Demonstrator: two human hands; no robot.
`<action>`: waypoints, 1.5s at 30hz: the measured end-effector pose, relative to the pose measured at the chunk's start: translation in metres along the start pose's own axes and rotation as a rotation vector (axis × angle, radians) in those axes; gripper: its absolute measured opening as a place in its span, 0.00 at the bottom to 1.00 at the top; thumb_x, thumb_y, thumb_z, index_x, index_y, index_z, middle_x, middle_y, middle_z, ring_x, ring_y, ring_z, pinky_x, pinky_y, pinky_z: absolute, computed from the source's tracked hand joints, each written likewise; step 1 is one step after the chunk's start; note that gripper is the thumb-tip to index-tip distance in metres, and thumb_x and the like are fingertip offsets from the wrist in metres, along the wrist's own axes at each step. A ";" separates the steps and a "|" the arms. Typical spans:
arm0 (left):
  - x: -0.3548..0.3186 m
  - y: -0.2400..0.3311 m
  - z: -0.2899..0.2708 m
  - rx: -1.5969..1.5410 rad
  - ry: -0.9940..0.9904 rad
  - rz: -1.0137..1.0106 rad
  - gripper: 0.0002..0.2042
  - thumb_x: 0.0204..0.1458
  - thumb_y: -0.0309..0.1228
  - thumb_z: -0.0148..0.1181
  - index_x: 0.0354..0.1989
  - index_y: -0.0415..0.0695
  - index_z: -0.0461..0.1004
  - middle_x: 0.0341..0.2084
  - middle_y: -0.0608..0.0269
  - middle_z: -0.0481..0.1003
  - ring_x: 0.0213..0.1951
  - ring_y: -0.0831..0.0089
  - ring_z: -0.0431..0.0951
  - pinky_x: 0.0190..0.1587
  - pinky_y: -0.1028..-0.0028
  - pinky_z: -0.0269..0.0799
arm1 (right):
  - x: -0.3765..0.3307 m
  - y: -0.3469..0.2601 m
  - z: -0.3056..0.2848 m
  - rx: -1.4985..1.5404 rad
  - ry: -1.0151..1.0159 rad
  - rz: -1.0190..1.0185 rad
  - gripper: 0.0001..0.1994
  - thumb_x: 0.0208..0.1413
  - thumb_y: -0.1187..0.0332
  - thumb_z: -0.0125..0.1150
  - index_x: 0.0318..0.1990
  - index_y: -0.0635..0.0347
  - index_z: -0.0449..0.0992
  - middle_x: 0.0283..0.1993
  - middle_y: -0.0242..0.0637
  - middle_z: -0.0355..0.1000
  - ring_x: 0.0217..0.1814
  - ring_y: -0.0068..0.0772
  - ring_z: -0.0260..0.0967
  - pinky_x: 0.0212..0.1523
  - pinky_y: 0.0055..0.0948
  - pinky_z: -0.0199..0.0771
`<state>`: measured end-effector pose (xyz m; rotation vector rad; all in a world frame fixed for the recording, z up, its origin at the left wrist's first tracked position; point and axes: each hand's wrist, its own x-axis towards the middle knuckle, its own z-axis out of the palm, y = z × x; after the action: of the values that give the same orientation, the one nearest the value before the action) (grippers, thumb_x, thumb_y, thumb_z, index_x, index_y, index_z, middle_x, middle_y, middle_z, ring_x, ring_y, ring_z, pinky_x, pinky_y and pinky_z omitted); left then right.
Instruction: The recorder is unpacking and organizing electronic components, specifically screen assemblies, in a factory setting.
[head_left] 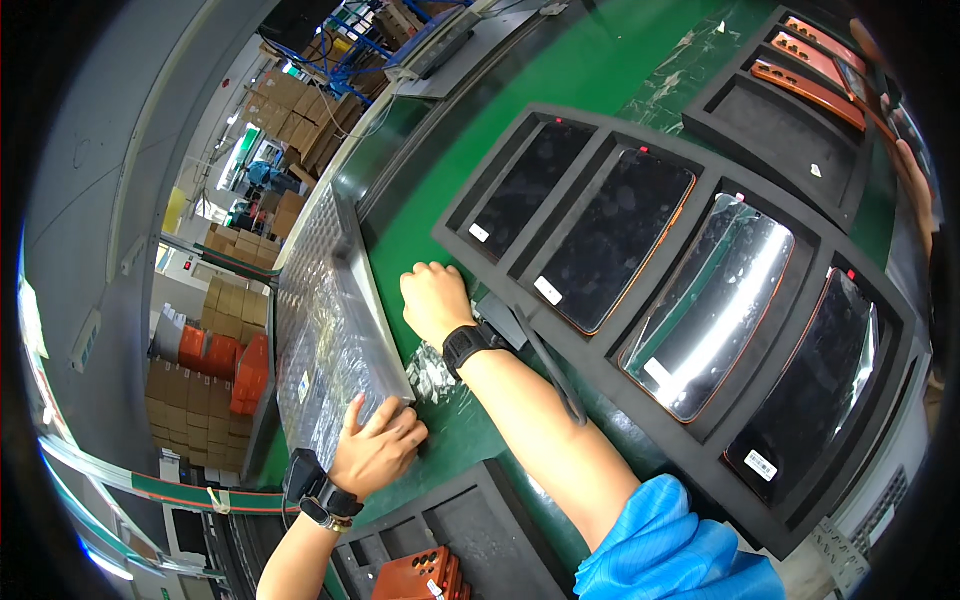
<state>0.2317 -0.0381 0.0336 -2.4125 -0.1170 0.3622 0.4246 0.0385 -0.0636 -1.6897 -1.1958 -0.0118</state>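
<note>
My left hand is at the near corner of a stack of clear plastic trays wrapped in film, its bent fingers closed on that corner. Farther up, my right hand is curled into a fist over the green belt, just right of the stack. Whatever that fist may hold is hidden. White scraps lie on the belt between the two hands. To the right of my right forearm, a black foam tray holds several smartphones with dark screens, one phone reflecting bright light.
Another foam tray at the upper right contains orange phone parts, with another person's hand beside it. Near my left forearm is a foam tray with orange phone backs. Cardboard boxes are stacked beyond the belt's left side.
</note>
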 end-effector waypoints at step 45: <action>-0.115 0.023 0.013 0.098 0.060 -0.247 0.26 0.51 0.35 0.54 0.61 0.62 0.63 0.66 0.75 0.58 0.59 0.75 0.64 0.60 0.58 0.59 | -0.008 -0.008 -0.002 0.040 -0.245 -0.289 0.12 0.45 0.73 0.60 0.39 0.51 0.78 0.43 0.38 0.68 0.50 0.43 0.65 0.48 0.42 0.69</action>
<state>0.1176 -0.0683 0.0357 -2.2771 -0.3576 0.1774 0.4154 0.0314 -0.0611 -1.5006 -1.6067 0.0426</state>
